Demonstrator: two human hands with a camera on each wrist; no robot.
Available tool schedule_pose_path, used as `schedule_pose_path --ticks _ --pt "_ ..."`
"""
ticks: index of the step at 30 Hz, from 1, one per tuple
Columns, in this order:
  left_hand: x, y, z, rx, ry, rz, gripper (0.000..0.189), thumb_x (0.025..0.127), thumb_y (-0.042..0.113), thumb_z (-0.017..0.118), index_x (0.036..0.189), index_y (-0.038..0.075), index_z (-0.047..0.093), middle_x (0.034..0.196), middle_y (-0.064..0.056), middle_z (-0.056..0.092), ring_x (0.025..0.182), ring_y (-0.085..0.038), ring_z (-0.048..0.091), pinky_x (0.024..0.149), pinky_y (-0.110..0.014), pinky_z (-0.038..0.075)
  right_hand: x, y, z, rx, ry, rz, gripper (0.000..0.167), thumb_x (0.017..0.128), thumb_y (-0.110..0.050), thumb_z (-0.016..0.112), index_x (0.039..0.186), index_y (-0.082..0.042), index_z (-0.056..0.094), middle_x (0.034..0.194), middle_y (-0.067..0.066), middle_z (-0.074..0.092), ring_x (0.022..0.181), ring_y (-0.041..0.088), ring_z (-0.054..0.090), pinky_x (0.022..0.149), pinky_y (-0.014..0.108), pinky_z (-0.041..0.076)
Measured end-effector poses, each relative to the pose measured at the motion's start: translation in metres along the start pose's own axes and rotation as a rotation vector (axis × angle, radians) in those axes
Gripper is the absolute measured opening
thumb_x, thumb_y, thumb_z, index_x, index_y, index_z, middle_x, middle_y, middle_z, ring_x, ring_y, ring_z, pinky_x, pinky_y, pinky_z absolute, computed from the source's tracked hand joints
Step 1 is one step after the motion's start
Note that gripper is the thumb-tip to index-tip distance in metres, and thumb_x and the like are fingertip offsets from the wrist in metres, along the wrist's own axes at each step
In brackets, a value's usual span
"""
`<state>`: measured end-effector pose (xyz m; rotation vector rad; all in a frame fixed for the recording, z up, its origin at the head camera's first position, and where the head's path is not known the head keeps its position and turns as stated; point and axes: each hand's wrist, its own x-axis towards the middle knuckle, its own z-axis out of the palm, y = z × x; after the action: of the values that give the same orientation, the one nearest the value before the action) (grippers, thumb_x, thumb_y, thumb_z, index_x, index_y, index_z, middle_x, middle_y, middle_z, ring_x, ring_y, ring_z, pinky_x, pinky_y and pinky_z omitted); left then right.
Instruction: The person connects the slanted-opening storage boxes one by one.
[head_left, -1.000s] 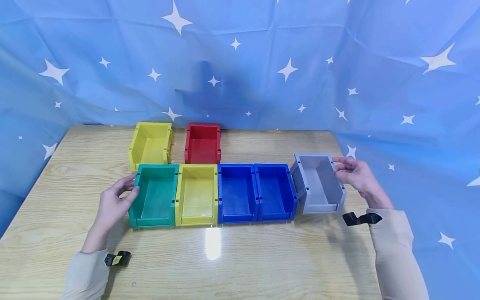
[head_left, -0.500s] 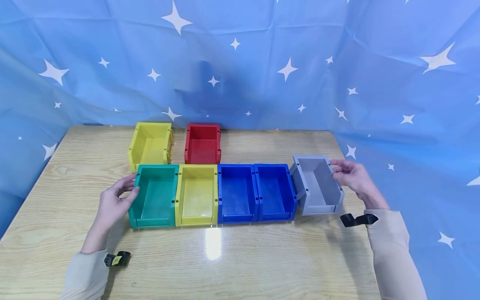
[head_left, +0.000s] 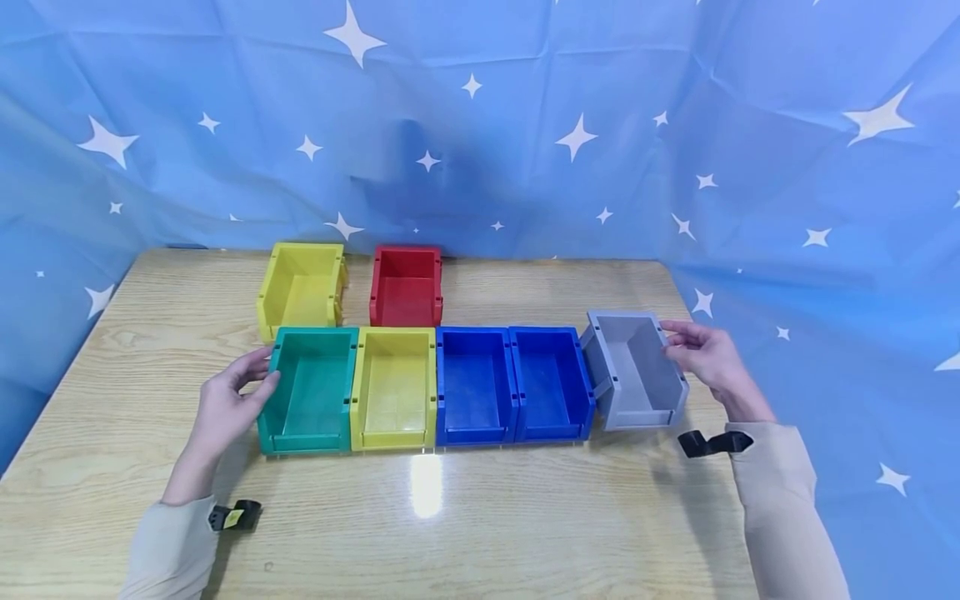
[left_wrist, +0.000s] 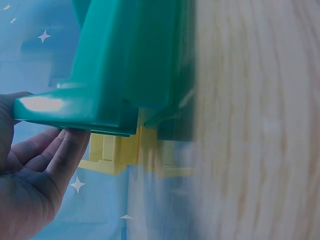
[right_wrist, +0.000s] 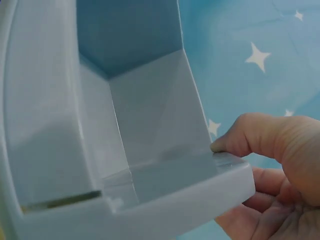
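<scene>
My right hand [head_left: 705, 358] pinches the right wall of a grey storage bin [head_left: 633, 375], thumb inside and fingers outside in the right wrist view. That bin sits tilted against the right side of a blue bin [head_left: 551, 392]. A second blue bin [head_left: 474, 392], a yellow bin [head_left: 395, 387] and a green bin [head_left: 311, 387] continue the row leftward, side by side. At the row's left end my left hand [head_left: 228, 404] grips the green bin's left edge. The left wrist view shows fingers [left_wrist: 70, 155] against one side of that edge, the thumb mostly hidden.
Behind the row stand another yellow bin [head_left: 300, 287] and a red bin [head_left: 407, 287], near the back edge of the wooden table [head_left: 487, 533]. A blue curtain [head_left: 510, 125] with white stars hangs behind and along the right side.
My right hand has shifted slightly left, and the grey bin has moved left and a little nearer with it. The left hand and the other bins stay in place.
</scene>
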<state>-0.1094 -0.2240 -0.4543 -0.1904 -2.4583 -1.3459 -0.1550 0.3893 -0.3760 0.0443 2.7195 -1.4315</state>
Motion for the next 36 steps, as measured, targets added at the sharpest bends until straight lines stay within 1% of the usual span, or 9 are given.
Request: schedule_pose_path --ticks 7,9,12,15,17,19,23,28,36 --pt "0.001 0.001 -0.001 -0.008 -0.004 0.007 0.033 0.086 -0.005 0.061 0.119 -0.011 0.057 0.098 -0.027 0.064 0.086 0.015 0.049 0.079 -0.001 0.038 0.001 0.001 0.002 -0.035 0.012 0.002 0.046 0.089 0.001 0.054 0.131 0.016 0.042 0.083 -0.01 0.057 0.072 -0.004 0.054 0.059 0.017 0.05" --pt "0.001 0.001 -0.001 -0.008 -0.003 0.008 0.033 0.086 -0.005 0.061 0.118 -0.011 0.057 0.098 -0.028 0.064 0.086 0.016 0.049 0.079 -0.001 0.038 -0.001 -0.001 0.005 -0.091 0.069 -0.023 0.045 0.091 -0.004 0.054 0.131 0.014 0.044 0.09 0.0 0.062 0.077 -0.002 0.055 0.062 0.015 0.05" --pt "0.002 0.001 -0.001 -0.006 -0.003 0.003 0.033 0.086 -0.005 0.06 0.118 -0.012 0.057 0.097 -0.028 0.064 0.085 0.016 0.049 0.079 -0.001 0.038 -0.003 -0.012 0.015 -0.216 0.2 -0.116 0.045 0.092 -0.011 0.057 0.131 0.01 0.046 0.108 0.019 0.061 0.091 0.016 0.059 0.073 0.026 0.052" --pt "0.002 0.002 -0.001 -0.001 -0.003 -0.004 0.032 0.086 -0.005 0.06 0.118 -0.012 0.057 0.098 -0.028 0.064 0.085 0.016 0.049 0.079 -0.001 0.038 -0.003 -0.027 0.028 -0.343 0.275 -0.27 0.048 0.091 -0.015 0.06 0.132 0.007 0.046 0.127 0.03 0.049 0.112 0.042 0.048 0.09 0.047 0.044" --pt "0.002 0.002 -0.001 0.0 -0.006 -0.005 0.032 0.086 -0.005 0.06 0.118 -0.012 0.057 0.098 -0.028 0.064 0.085 0.015 0.049 0.079 -0.001 0.038 -0.001 -0.035 0.038 -0.363 0.218 -0.364 0.053 0.093 -0.017 0.058 0.137 0.006 0.04 0.137 0.031 0.039 0.125 0.047 0.035 0.1 0.059 0.03" --pt "0.002 0.002 -0.001 0.001 -0.007 -0.006 0.033 0.087 -0.004 0.06 0.118 -0.012 0.057 0.099 -0.027 0.064 0.086 0.015 0.049 0.079 -0.001 0.038 0.001 -0.042 0.049 -0.392 0.115 -0.421 0.059 0.095 -0.023 0.054 0.144 0.002 0.031 0.146 0.03 0.026 0.135 0.045 0.018 0.108 0.058 0.015" --pt "0.001 0.002 0.0 -0.008 -0.004 -0.008 0.033 0.086 -0.005 0.06 0.118 -0.012 0.057 0.099 -0.027 0.064 0.085 0.015 0.05 0.077 -0.002 0.04 0.004 -0.049 0.07 -0.48 -0.078 -0.397 0.064 0.1 -0.037 0.042 0.151 -0.01 0.013 0.154 0.02 -0.002 0.14 0.033 -0.012 0.109 0.06 -0.004" --pt "0.001 0.0 0.002 -0.014 -0.009 -0.012 0.032 0.086 -0.005 0.06 0.117 -0.013 0.057 0.099 -0.028 0.064 0.084 0.015 0.05 0.075 -0.002 0.041 0.004 -0.051 0.089 -0.568 -0.182 -0.306 0.069 0.099 -0.046 0.037 0.151 -0.012 0.008 0.155 0.014 -0.013 0.138 0.029 -0.022 0.103 0.069 -0.005" --pt "0.001 -0.002 0.002 -0.018 0.001 -0.019 0.032 0.085 -0.006 0.06 0.116 -0.014 0.057 0.098 -0.028 0.064 0.083 0.016 0.05 0.073 -0.003 0.043 0.001 -0.049 0.103 -0.616 -0.138 -0.31 0.072 0.097 -0.048 0.043 0.151 -0.011 0.014 0.155 0.014 -0.011 0.139 0.03 -0.02 0.101 0.072 0.0"
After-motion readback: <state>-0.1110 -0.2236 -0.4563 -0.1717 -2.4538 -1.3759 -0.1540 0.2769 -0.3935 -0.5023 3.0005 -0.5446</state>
